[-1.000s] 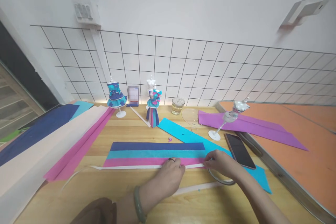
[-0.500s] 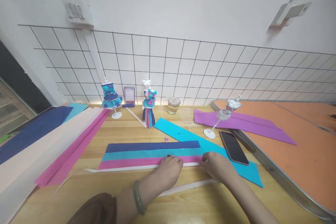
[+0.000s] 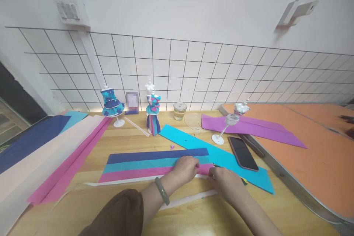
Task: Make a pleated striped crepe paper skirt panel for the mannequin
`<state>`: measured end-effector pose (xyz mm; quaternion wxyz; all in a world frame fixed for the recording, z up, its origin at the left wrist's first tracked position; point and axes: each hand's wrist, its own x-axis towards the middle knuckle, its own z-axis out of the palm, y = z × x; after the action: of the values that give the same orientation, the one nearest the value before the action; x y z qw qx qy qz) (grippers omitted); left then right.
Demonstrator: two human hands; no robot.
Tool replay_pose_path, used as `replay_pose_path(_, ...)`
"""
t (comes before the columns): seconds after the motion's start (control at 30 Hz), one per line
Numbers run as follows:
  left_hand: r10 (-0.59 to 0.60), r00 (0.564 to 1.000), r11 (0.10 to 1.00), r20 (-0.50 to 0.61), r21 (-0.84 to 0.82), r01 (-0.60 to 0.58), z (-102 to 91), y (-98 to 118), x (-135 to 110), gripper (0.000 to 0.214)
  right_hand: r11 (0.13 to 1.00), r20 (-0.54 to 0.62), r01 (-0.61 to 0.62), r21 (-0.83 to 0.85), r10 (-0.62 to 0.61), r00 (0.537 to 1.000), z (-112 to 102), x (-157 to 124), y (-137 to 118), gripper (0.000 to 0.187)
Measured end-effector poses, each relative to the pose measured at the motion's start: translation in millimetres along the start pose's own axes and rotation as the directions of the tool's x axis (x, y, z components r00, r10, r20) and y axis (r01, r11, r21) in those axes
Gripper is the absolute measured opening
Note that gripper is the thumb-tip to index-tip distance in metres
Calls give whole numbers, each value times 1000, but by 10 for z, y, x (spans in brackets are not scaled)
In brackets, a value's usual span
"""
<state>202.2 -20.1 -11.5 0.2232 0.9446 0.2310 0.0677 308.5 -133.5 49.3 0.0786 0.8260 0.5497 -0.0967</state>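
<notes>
A layered sheet of navy, turquoise and pink strips (image 3: 129, 165) lies flat, with a narrow white strip (image 3: 124, 181) along its near edge. My left hand (image 3: 186, 169), a green bangle at the wrist, rests on the pink and turquoise bands near their right end; its fingers are curled down and the fingertips are partly hidden. At the right end of the white strip, my right hand (image 3: 225, 184) has its fingers pinched together on it. A thin object with a yellow-green end (image 3: 243, 180) shows behind the right hand, mostly covered.
A bright blue sheet (image 3: 193, 141) and a phone (image 3: 243, 153) lie beyond the right hand. Small dress forms (image 3: 113, 107), (image 3: 153, 112) and another form (image 3: 231, 120) stand behind, near a glass (image 3: 180, 110). Purple sheets (image 3: 249, 127) lie right, pink sheets (image 3: 69, 166) left.
My left hand has moved right and slightly away from me, off the white strip onto the coloured bands. My right hand has shifted slightly nearer; the yellow-green end has come into view. The view has shifted slightly.
</notes>
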Motion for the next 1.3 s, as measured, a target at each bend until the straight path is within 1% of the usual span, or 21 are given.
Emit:
replay_pose_path(0.23,-45,999,999,30,15,44,-22,46,62,21,1000,25,3,-5,-3,1000,-14,-35,5,23)
replay_pose_path(0.37,-62,997,998,55,23,61,-59,105,90,26,1000,21,10,13,-10,1000,-13,12,32,24)
replay_pose_path(0.5,-67,996,998,56,7,67,-127,122,103,23,1000,17,-13,11,13,1000,-15,85,67,26)
replay_pose_path(0.6,-36,999,999,40,-35,38,-210,83,62,26,1000,8,-29,11,28,1000,-30,118,83,26)
replay_pose_path(0.73,9,1000,995,-1,-100,-10,-308,8,-69,20,999,-5,-33,21,34,999,-44,137,95,26)
replay_pose_path(0.83,70,995,985,-72,-151,-80,-320,-34,-199,21,999,-2,-27,27,27,1000,-33,161,109,24)
replay_pose_path(0.9,116,987,979,-110,-154,-132,-300,-56,-291,22,999,6,-23,35,23,1000,-18,190,124,24)
replay_pose_path(0.97,150,982,983,-111,-88,-160,-268,-73,-381,23,999,20,-19,48,18,1000,-3,229,142,23)
replay_pose_path(1.1,211,975,973,-72,115,-202,-186,-81,-517,22,997,66,-21,70,16,998,10,320,184,21)
replay_pose_path(1.2,218,975,961,-44,184,-206,-118,-70,-560,22,996,100,-27,86,19,995,5,379,213,19)
replay_pose_path(1.3,203,978,957,-42,219,-189,-57,-66,-558,22,994,133,-26,110,11,991,3,417,234,18)
